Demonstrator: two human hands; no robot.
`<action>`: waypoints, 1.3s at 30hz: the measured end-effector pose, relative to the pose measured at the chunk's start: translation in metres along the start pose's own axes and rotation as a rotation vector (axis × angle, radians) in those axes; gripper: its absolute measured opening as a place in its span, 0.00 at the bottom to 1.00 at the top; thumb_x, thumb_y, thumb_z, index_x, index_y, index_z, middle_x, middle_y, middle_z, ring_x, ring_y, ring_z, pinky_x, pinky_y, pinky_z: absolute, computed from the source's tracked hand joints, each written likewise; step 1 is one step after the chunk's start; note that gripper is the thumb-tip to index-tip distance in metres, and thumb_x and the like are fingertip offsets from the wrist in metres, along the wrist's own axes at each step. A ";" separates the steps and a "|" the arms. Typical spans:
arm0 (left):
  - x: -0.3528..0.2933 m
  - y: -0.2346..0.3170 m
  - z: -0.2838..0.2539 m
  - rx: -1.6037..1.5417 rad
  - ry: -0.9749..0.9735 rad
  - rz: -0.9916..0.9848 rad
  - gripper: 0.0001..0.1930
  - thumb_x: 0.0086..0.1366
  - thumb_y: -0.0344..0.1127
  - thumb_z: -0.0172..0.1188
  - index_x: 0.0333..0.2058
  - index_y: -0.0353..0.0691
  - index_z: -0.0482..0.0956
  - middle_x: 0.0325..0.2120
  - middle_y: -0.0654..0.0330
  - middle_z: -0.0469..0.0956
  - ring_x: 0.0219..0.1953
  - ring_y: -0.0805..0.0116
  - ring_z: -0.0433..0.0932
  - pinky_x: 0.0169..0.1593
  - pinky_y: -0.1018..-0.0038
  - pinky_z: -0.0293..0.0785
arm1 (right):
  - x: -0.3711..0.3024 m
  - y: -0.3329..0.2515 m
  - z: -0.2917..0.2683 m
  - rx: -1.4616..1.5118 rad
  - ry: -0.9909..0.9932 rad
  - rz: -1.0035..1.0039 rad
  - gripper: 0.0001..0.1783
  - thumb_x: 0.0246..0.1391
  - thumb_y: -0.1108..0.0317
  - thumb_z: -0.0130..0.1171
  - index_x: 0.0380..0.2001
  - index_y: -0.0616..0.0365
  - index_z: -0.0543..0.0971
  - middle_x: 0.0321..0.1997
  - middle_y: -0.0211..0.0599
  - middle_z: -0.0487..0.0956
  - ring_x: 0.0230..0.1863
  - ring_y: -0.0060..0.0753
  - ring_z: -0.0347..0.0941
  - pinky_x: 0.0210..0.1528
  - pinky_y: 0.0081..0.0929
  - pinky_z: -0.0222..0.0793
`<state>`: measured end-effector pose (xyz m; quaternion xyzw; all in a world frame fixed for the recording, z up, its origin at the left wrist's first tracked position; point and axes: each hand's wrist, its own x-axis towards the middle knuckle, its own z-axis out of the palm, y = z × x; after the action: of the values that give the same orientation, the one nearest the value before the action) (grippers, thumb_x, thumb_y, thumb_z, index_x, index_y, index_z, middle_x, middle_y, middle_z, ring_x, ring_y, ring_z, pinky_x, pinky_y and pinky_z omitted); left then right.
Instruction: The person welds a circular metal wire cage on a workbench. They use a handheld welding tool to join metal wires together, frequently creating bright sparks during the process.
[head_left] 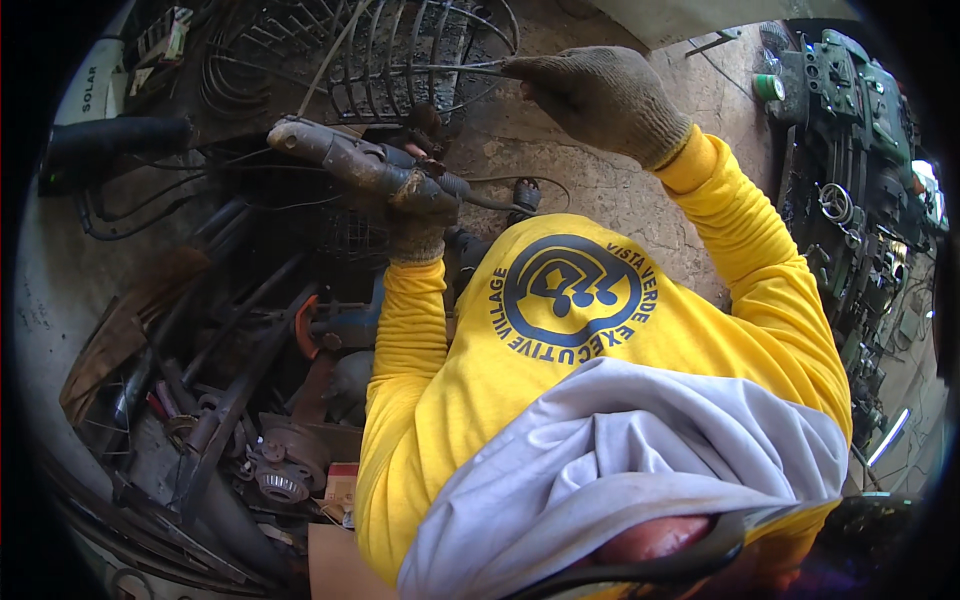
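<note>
My left hand, in a knitted work glove, is wrapped round a worn welding electrode holder. A thin electrode sticks up from its tip toward the curved metal bars. My right hand, gloved too, is closed with its fingertips pinching the end of a thin metal rod. That rod runs left across a rounded grille of curved bars. From this view I cannot tell whether rod and grille are joined. A cable trails from the holder behind my left hand.
A dark green machine with a handwheel stands at right, a green-and-white can beside it. Scrap bars, a toothed metal part and an orange piece crowd the lower left. A black cylinder juts in at left.
</note>
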<state>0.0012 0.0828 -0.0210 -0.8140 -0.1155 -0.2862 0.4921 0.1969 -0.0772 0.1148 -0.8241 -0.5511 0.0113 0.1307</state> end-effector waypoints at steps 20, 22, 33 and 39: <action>-0.082 0.074 0.060 1.031 -0.089 0.866 0.28 0.70 0.53 0.52 0.57 0.35 0.68 0.46 0.42 0.75 0.47 0.47 0.77 0.54 0.52 0.75 | -0.005 0.004 -0.003 -0.087 0.051 0.010 0.15 0.60 0.57 0.59 0.49 0.37 0.85 0.33 0.35 0.85 0.29 0.40 0.82 0.30 0.34 0.78; -0.086 0.084 0.061 1.148 -0.102 0.821 0.28 0.70 0.53 0.52 0.57 0.35 0.68 0.46 0.41 0.75 0.47 0.46 0.77 0.54 0.51 0.75 | -0.005 0.004 -0.004 -0.080 0.046 0.011 0.15 0.60 0.57 0.59 0.49 0.37 0.85 0.33 0.36 0.85 0.29 0.40 0.82 0.30 0.33 0.78; -0.075 0.083 0.054 1.430 0.011 1.256 0.21 0.69 0.39 0.54 0.55 0.32 0.70 0.43 0.48 0.76 0.44 0.52 0.79 0.51 0.58 0.78 | -0.018 0.017 0.012 -0.013 0.077 0.014 0.15 0.59 0.58 0.61 0.49 0.39 0.85 0.33 0.36 0.85 0.30 0.40 0.82 0.30 0.32 0.77; -0.048 0.064 0.043 1.779 -0.085 1.086 0.23 0.68 0.40 0.57 0.56 0.31 0.69 0.44 0.48 0.76 0.46 0.51 0.79 0.52 0.56 0.78 | -0.015 0.020 0.011 -0.008 0.085 -0.020 0.16 0.59 0.58 0.61 0.50 0.39 0.84 0.34 0.36 0.85 0.30 0.40 0.82 0.32 0.33 0.78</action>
<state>0.0074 0.0931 -0.1106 -0.1096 0.0797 0.1908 0.9722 0.2070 -0.0959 0.0974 -0.8189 -0.5532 -0.0273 0.1508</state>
